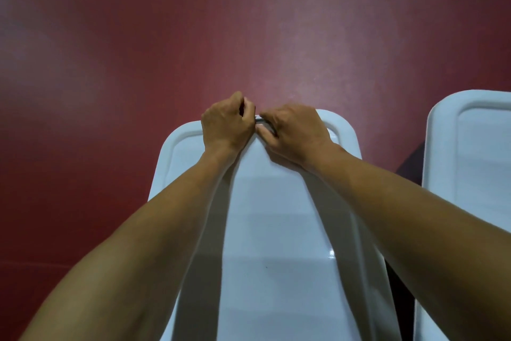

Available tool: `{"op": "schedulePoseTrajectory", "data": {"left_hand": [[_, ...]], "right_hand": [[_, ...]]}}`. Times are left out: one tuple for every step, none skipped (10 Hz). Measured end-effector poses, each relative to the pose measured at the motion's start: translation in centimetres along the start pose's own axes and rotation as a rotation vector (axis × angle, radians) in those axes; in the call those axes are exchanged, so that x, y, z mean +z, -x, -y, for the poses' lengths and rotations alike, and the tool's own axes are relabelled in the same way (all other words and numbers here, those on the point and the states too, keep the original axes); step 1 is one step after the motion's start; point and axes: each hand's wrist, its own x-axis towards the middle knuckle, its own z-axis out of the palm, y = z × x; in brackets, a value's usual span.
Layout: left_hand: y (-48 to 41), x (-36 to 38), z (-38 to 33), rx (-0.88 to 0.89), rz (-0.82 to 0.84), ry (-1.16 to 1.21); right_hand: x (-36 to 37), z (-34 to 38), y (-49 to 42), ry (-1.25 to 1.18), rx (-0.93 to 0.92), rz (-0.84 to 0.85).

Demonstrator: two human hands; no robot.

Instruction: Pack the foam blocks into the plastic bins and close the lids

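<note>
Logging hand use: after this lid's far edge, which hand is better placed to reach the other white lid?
Likely the right hand: both pinch the dark clasp, but the second lid lies on that side; the left hand would cross over.

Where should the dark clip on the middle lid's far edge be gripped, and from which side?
Probably best to grip the dark clip itself, mid-way along the far short rim of the lid, reaching over the top from the near side. The lid is flat and lies level, so only that rim offers a lip. The left hand and right hand pinch it from either side.
</note>
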Motion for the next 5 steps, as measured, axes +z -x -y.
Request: {"op": "schedulePoseTrajectory", "data": {"left_hand": [[0.1, -0.2, 0.0, 0.017, 0.010, -0.022], [0.6, -0.2, 0.0, 0.053, -0.007, -0.061], [0.8, -0.5, -0.6, 0.021, -0.011, -0.186], [3.9, -0.8, -1.0, -0.103, 0.062, -0.254], [7.3, -2.3, -2.8, -0.244, 0.306, -0.196]], "right_hand": [[0.2, 0.2, 0.2, 0.001, -0.034, -0.012], [0.8, 0.7, 0.5, 0.105, -0.046, 0.058], [0.3, 1.8, 1.0, 0.215, 0.143, 0.208], [-0.9, 3.2, 4.8, 0.203, 0.290, 0.305], [-4.2, 3.7, 9.3, 0.161, 0.203, 0.446]]}}
